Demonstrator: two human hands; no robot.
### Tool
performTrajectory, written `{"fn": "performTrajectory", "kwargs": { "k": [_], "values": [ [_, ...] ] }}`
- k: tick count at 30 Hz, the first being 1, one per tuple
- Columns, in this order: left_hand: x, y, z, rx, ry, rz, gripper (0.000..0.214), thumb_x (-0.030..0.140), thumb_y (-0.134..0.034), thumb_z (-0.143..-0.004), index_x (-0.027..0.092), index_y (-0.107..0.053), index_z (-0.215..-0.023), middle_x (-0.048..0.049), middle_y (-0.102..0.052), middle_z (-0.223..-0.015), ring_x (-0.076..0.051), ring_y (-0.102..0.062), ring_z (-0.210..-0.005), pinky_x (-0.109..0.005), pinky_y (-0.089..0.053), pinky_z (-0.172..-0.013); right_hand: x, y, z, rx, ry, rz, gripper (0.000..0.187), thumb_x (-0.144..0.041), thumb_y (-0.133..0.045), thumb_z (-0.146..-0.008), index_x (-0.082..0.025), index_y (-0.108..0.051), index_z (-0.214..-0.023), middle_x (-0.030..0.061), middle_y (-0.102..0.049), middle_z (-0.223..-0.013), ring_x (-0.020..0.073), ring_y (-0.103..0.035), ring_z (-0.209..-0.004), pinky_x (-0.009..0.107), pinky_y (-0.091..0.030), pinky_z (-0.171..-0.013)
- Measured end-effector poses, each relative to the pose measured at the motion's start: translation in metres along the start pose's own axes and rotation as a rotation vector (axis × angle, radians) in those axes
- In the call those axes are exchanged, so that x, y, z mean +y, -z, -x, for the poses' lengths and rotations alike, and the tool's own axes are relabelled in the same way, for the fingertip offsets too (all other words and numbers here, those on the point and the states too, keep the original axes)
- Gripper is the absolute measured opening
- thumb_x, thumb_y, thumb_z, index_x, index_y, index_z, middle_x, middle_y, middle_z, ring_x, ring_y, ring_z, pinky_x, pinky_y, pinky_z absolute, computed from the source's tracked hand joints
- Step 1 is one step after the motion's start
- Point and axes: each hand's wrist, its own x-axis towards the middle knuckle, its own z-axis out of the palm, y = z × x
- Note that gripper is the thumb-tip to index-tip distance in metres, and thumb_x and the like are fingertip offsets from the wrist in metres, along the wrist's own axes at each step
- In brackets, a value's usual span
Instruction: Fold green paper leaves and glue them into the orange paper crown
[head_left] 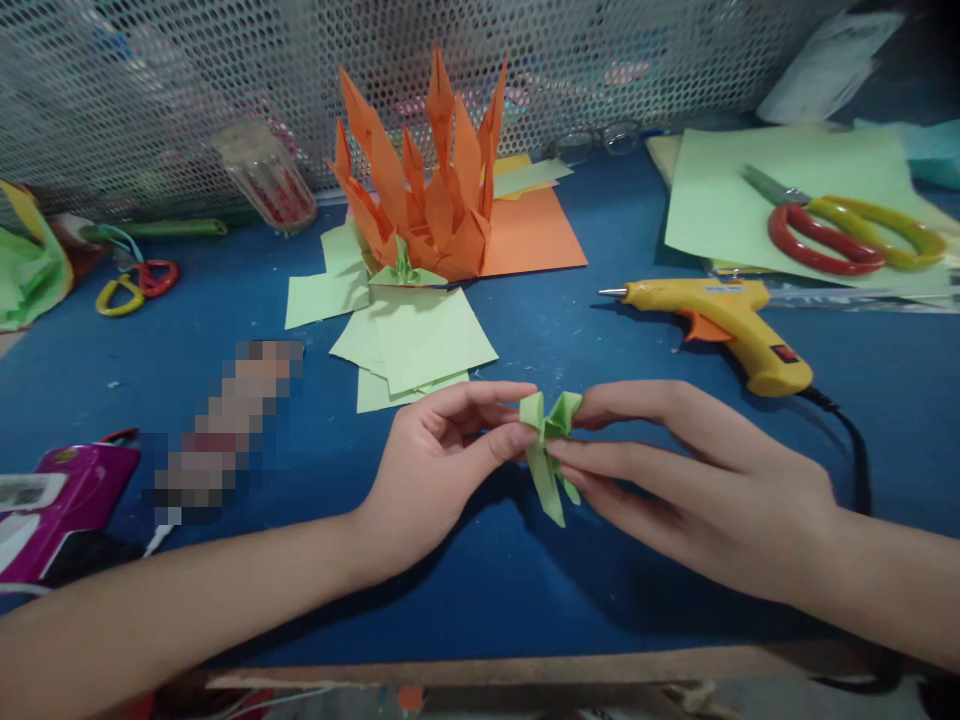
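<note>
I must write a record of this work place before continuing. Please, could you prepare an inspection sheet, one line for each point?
Surface: blue tabletop, with small pale flecks.
Job's things: folded green piece, held over the tabletop; orange paper model behind, light-green sheets in front of it.
Clutter: large scissors on green paper at right; small scissors at left; glue gun at right; pixelated item at left, not identifiable.
Hands: left hand and right hand both pinch the folded green piece.
Cables: dark cord from the glue gun's handle; white cable at the pixelated item.
Surroundings: perforated mesh behind, clear container and eyeglasses near it.
</note>
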Motion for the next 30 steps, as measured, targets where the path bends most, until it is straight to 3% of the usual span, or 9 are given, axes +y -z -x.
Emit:
{"fn": "performTrajectory", "kwargs": {
  "k": [8, 13, 16, 18, 20, 23, 26, 30],
  "values": [
    [0.001, -0.001, -0.001, 0.012, -0.04, -0.001, 0.018, 0.023, -0.081, -0.074, 0.02, -0.071, -0.089, 0.0037, -0.067, -0.072, -0.008, -0.063, -0.067, -0.017, -0.053, -0.068, -0.003, -0.001, -0.001, -0.003, 0.008, 0.041, 0.018, -0.016, -0.054, -0.09, -0.023, -0.066, -0.101, 0.0092, -0.066, -0.101, 0.0161, -0.067, -0.084, 0.026, -0.058, -0.071],
    [0.004, -0.003, 0.0, 0.073, -0.045, -0.05, 0.026, 0.018, -0.078, -0.075, 0.02, -0.062, -0.095, 0.0049, -0.06, -0.07, -0.008, -0.061, -0.066, -0.017, -0.051, -0.065, -0.004, -0.001, -0.003, -0.067, -0.003, 0.017, 0.02, -0.017, -0.048, -0.091, -0.02, -0.065, -0.102, 0.0072, -0.066, -0.086, 0.0173, -0.066, -0.073, 0.027, -0.056, -0.059],
    [0.005, -0.004, 0.0, 0.088, -0.053, -0.037, 0.027, 0.019, -0.075, -0.078, 0.02, -0.056, -0.098, 0.0049, -0.057, -0.069, -0.009, -0.06, -0.067, -0.017, -0.05, -0.064, -0.003, -0.001, -0.001, -0.059, 0.05, -0.047, 0.021, -0.014, -0.049, -0.091, -0.022, -0.06, -0.107, 0.0053, -0.064, -0.09, 0.0142, -0.064, -0.076, 0.025, -0.055, -0.064],
    [0.005, -0.004, 0.001, 0.095, -0.057, -0.02, 0.03, 0.018, -0.076, -0.077, 0.02, -0.054, -0.098, 0.0052, -0.056, -0.069, -0.008, -0.059, -0.067, -0.016, -0.049, -0.064, -0.001, -0.001, 0.0, -0.002, -0.024, -0.167, 0.021, -0.011, -0.053, -0.089, -0.024, -0.057, -0.105, 0.0032, -0.063, -0.091, 0.0125, -0.064, -0.08, 0.024, -0.055, -0.071],
    [0.004, -0.004, 0.002, 0.097, -0.058, -0.008, 0.031, 0.017, -0.076, -0.077, 0.02, -0.053, -0.098, 0.0058, -0.055, -0.069, -0.007, -0.058, -0.066, -0.015, -0.048, -0.063, 0.001, -0.001, 0.0, 0.022, -0.213, -0.297, 0.017, -0.014, -0.058, -0.088, -0.025, -0.054, -0.101, 0.0016, -0.063, -0.088, 0.0122, -0.064, -0.08, 0.023, -0.055, -0.069],
    [0.004, -0.004, 0.003, 0.055, -0.05, 0.003, 0.03, 0.014, -0.073, -0.079, 0.02, -0.052, -0.1, 0.0069, -0.056, -0.068, -0.005, -0.057, -0.064, -0.012, -0.048, -0.061, 0.003, -0.003, -0.004, -0.126, -0.447, -0.445, 0.007, -0.028, -0.059, -0.091, -0.025, -0.056, -0.097, -0.0007, -0.064, -0.078, 0.0114, -0.062, -0.068, 0.022, -0.052, -0.059],
    [0.004, -0.003, 0.003, -0.024, -0.029, 0.006, 0.029, 0.013, -0.07, -0.083, 0.019, -0.053, -0.105, 0.0067, -0.058, -0.068, -0.005, -0.058, -0.066, -0.011, -0.05, -0.064, 0.004, -0.005, -0.009, -0.268, -0.489, -0.547, 0.015, -0.035, -0.055, -0.094, -0.023, -0.06, -0.086, -0.0025, -0.063, -0.071, 0.0094, -0.059, -0.062, 0.021, -0.047, -0.056],
    [0.005, -0.002, 0.004, -0.079, 0.005, 0.005, 0.038, 0.014, -0.073, -0.08, 0.019, -0.057, -0.114, 0.0059, -0.061, -0.074, -0.004, -0.061, -0.071, -0.011, -0.052, -0.068, 0.001, -0.005, -0.011, -0.273, -0.473, -0.575, 0.022, -0.036, -0.055, -0.093, -0.021, -0.059, -0.078, -0.0039, -0.06, -0.065, 0.0077, -0.053, -0.057, 0.019, -0.042, -0.053]
  ]
}}
